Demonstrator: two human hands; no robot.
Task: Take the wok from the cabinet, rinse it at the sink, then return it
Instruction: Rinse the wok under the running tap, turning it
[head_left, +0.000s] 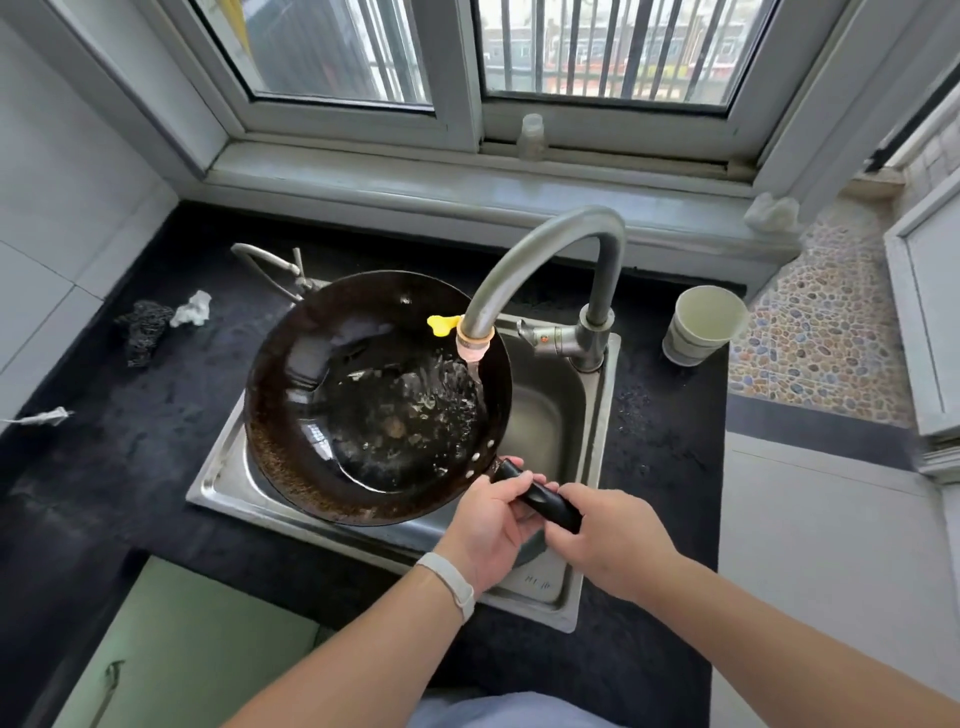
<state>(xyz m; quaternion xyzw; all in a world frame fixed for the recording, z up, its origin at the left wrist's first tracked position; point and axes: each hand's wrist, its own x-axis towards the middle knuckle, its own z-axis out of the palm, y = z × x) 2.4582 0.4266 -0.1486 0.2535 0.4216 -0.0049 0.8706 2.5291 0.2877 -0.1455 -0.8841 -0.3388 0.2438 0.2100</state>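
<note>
head view: black countertop (130, 467) under barred window (613, 47), both hands' fingers (511, 488) closed around wok (374, 400) handle over sink (556, 426)

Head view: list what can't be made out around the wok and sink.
- Sink drain and most of the basin: covered by the wok.
- Wok handle: much of it is wrapped by the left hand and right hand, so their grip underneath is unseen.
- Faucet lever position: too small to read.
- Cup contents: unclear.
- Cabinet: cut off by the bottom edge.
</note>
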